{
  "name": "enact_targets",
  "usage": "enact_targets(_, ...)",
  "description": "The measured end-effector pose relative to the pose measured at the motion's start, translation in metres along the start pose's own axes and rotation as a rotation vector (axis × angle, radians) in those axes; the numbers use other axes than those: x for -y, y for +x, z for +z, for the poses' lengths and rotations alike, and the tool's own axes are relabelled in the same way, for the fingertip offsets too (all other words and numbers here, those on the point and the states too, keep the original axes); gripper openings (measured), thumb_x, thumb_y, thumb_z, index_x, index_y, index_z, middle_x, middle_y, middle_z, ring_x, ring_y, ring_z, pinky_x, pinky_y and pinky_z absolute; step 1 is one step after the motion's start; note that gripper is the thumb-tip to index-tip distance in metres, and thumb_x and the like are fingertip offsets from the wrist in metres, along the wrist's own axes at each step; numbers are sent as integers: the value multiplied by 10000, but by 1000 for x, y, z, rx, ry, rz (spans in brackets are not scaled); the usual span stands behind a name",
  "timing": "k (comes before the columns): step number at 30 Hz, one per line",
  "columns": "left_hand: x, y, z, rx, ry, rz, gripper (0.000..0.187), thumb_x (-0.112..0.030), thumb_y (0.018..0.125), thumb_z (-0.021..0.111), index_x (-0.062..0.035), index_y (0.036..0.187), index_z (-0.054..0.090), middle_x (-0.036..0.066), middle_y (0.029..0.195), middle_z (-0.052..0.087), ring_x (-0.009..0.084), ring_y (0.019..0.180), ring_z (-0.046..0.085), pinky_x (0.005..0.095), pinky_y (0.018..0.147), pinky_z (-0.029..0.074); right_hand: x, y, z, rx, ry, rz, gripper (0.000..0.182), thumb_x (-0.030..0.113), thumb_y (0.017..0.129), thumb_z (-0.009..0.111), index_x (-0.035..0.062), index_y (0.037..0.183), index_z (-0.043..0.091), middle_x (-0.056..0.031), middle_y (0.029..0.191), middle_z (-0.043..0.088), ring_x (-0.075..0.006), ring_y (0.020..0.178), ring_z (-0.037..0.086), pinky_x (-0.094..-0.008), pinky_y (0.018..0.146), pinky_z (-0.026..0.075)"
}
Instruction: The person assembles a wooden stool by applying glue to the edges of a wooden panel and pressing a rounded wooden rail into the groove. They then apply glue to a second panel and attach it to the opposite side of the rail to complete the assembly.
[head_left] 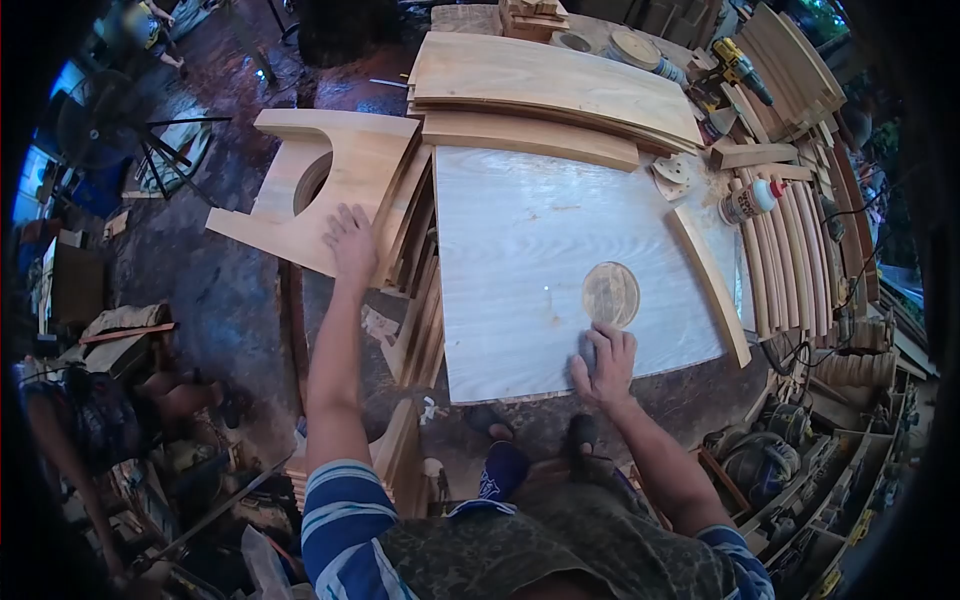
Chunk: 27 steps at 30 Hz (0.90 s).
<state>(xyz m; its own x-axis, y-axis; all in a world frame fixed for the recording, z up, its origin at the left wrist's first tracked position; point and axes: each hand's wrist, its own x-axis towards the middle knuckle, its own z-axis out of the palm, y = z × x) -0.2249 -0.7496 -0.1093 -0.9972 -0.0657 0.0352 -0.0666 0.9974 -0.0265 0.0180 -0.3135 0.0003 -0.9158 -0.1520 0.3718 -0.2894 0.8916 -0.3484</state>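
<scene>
My left hand lies with fingers spread on a pale wooden panel that has a curved cutout. This panel rests on a stack of similar cut boards at the left of the table. My right hand is over the near part of a large whitish board, its thumb apart from the fingers. Its fingertips are right at the near rim of a round, brownish disc shape on that board. Neither hand is wrapped around anything.
Long planks are stacked at the back. A curved wooden strip lies along the board's right edge, near a glue bottle and rounded rods. A yellow drill sits back right. Another person's leg shows lower left.
</scene>
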Motion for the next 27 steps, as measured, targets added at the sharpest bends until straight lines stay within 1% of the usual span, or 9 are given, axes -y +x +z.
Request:
enact_targets(12, 26, -54, 25, 38, 48, 7, 844, -92, 839, 695, -1, 1575, 292, 292, 1648, 217, 553, 1498, 219, 773, 1135, 223, 3, 0, -1, -19, 18, -20, 410, 227, 803, 712, 63, 1167, 621, -176, 1242, 592, -376, 1038, 533, -497, 917, 412)
enact_targets(14, 27, -76, 26, -73, 47, 40, 862, -118, 806, 732, 1, 1553, 318, 283, 1632, 243, 534, 1487, 253, 775, 1134, 224, 2, 1, 0, -17, 24, -26, 403, 224, 803, 712, 63, 1161, 622, -177, 1243, 591, -378, 1042, 531, -499, 919, 411)
enact_targets(18, 41, -116, -6, -47, -138, 58, 857, -156, 780, 759, 6, 1521, 360, 277, 1578, 340, 494, 1482, 279, 724, 1166, 231, -2, -1, 4, -33, 27, -30, 388, 215, 802, 708, 62, 1148, 623, -182, 1242, 590, -378, 1051, 523, -503, 923, 410)
enact_targets(20, 65, -124, 0, -383, -128, -158, 802, -207, 810, 784, 2, 1487, 408, 240, 1504, 456, 445, 1401, 434, 632, 1141, 371, -1, -2, 2, -37, 21, -29, 384, 212, 802, 706, 62, 1145, 624, -184, 1242, 589, -378, 1053, 521, -505, 924, 410)
enact_targets(21, 75, -118, 2, -383, -129, -156, 802, -207, 810, 784, 2, 1487, 408, 240, 1504, 456, 445, 1401, 434, 632, 1141, 371, 2, 0, -1, -25, 23, -20, 384, 210, 801, 707, 61, 1145, 625, -184, 1243, 589, -379, 1058, 521, -507, 931, 410)
enact_targets(23, 94, -111, 11, -391, -1623, -1174, 699, -239, 887, 767, -13, 1467, 450, 199, 1445, 545, 388, 1297, 570, 524, 1061, 508, 4, -2, -1, -5, 26, -13, 383, 209, 801, 708, 60, 1145, 627, -185, 1244, 588, -380, 1062, 521, -509, 938, 410)
enact_targets(24, 103, -116, 27, -392, -1625, -1177, 699, -239, 887, 767, -13, 1467, 450, 199, 1445, 545, 388, 1297, 570, 524, 1061, 508, 1, -4, 1, -10, 26, -21, 382, 209, 802, 709, 59, 1143, 629, -185, 1242, 587, -381, 1068, 521, -509, 941, 410)
enact_targets(26, 110, -116, 60, -21, -2238, -841, 612, -220, 957, 709, -24, 1478, 454, 180, 1425, 575, 339, 1217, 641, 470, 998, 570, -1, -3, 3, -31, 10, -31, 380, 210, 802, 710, 59, 1141, 631, -185, 1241, 586, -383, 1074, 521, -510, 943, 411)
enact_targets(27, 106, -113, 60, -12, -2251, -826, 612, -220, 957, 709, -24, 1478, 454, 180, 1425, 575, 339, 1217, 641, 470, 998, 570, 1, -2, 2, -36, 11, -29, 379, 209, 801, 710, 57, 1139, 632, -184, 1237, 586, -384, 1076, 522, -510, 945, 411)
